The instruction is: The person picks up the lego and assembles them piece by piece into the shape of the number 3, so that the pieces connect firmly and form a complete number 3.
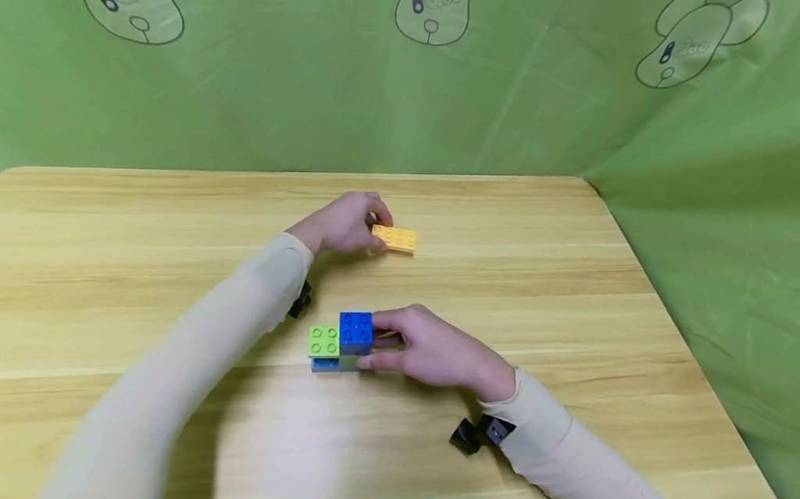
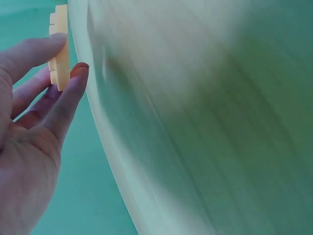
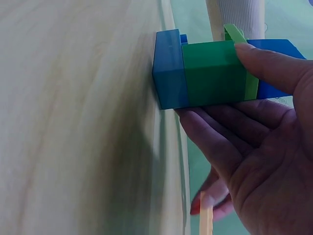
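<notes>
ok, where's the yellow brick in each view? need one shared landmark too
Head: yellow brick, almost at the picture's centre.
Left wrist: upper left, near the top edge.
Right wrist: bottom edge, right of centre, partly cut off.
Shared landmark: the left hand holding it, visible in all three.

Room R of yel brick [image 1: 401, 239]; brick stack [image 1: 355, 335] + R hand [image 1: 434, 348] block nr ctr, L sleeve [image 1: 204, 359] bars L side.

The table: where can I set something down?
Free: between the yellow brick and right table edge; left of the left sleeve. Crowded: the middle, where the left hand holds that brick and the right hand the block stack.
</notes>
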A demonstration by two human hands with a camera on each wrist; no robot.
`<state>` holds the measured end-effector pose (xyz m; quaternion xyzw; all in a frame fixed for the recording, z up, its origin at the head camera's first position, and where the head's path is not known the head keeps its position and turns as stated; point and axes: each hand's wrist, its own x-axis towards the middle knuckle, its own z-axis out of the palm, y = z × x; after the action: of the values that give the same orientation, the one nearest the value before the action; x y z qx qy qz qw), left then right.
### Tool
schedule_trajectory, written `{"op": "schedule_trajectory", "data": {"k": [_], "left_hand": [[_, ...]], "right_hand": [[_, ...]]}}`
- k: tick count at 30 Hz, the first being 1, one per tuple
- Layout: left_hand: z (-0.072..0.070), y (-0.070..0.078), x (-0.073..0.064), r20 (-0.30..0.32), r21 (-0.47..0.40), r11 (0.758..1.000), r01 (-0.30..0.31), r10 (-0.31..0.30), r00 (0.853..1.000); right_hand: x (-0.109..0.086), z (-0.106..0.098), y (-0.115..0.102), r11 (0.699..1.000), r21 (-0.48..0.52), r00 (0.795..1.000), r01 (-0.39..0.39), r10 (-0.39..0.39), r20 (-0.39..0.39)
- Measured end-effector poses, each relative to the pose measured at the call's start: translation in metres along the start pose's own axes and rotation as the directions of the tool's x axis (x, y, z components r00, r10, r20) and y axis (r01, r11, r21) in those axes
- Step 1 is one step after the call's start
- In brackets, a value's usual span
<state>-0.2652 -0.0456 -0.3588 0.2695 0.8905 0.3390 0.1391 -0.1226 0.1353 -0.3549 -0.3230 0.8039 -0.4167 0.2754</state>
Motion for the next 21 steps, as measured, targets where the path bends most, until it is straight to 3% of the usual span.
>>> {"op": "schedule_trajectory", "data": {"k": [7,21], "left_hand": [[-0.011,-0.01,-0.022,-0.013,-0.033,0.995,0.092,-0.093,0.996],[-0.014,-0.011,-0.051,-0.083,-0.089,0.99,0.108,-0.115,0.99]], "right_hand": [[0.001,0.0,0.0,1.0,0.007,1.0,-0.003,0.003,0.007],[0.002,0.0,0.0,1.0,-0.002,1.0,-0.002,0.002,0.005]]}}
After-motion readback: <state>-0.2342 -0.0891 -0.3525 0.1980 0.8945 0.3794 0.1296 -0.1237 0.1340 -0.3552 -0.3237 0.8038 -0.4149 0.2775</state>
